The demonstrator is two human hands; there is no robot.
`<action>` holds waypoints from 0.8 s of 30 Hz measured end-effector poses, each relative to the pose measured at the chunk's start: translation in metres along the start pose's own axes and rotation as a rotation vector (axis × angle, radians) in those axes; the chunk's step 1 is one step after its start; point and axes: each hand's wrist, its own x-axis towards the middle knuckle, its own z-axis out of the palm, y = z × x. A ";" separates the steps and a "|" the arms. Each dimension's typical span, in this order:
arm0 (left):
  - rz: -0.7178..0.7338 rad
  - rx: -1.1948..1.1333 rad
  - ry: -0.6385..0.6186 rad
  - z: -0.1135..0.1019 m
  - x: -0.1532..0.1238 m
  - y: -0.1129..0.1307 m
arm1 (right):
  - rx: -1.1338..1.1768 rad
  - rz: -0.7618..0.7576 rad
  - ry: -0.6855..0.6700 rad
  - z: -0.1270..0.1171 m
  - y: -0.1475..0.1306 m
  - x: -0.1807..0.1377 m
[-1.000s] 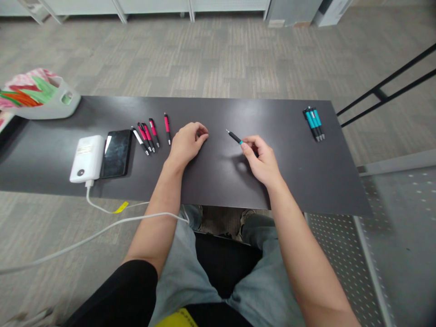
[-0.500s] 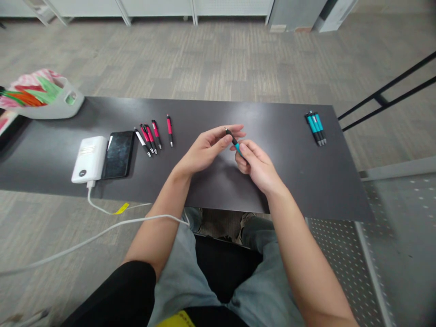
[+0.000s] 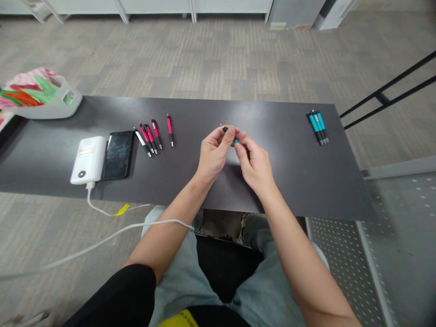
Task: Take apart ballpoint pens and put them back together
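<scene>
Above the middle of the dark table (image 3: 190, 190), both hands are closed around one blue and black pen (image 3: 235, 141). My left hand (image 3: 215, 152) pinches its black grip end between thumb and fingers. My right hand (image 3: 255, 163) grips the blue part, and most of the barrel is hidden by its fingers. Left of the hands lie several red and black pens (image 3: 156, 134), the nearest being a single red pen (image 3: 170, 129). A white and black pen (image 3: 142, 142) lies at the left end of that group. Several blue pens (image 3: 317, 127) lie side by side at the right.
A white power bank (image 3: 88, 160) and a black phone (image 3: 118, 155) lie side by side on the left. A white cable (image 3: 112, 236) runs across my left forearm. A white basket (image 3: 70, 102) with colourful contents stands at the far left. Black metal bars (image 3: 383, 97) rise at the right.
My left hand has moved right and closed its thumb and fingers on the pen's black end. My right hand's fingers have shifted along the pen, now covering more of it.
</scene>
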 end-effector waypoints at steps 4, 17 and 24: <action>-0.016 -0.015 0.022 0.000 0.000 0.005 | -0.033 -0.026 0.013 0.002 0.003 0.001; -0.002 -0.039 -0.108 -0.007 0.004 0.006 | 0.091 0.108 0.017 -0.006 0.021 0.007; 0.102 -0.006 0.008 -0.005 0.005 -0.006 | 0.113 0.041 0.025 -0.005 0.013 0.007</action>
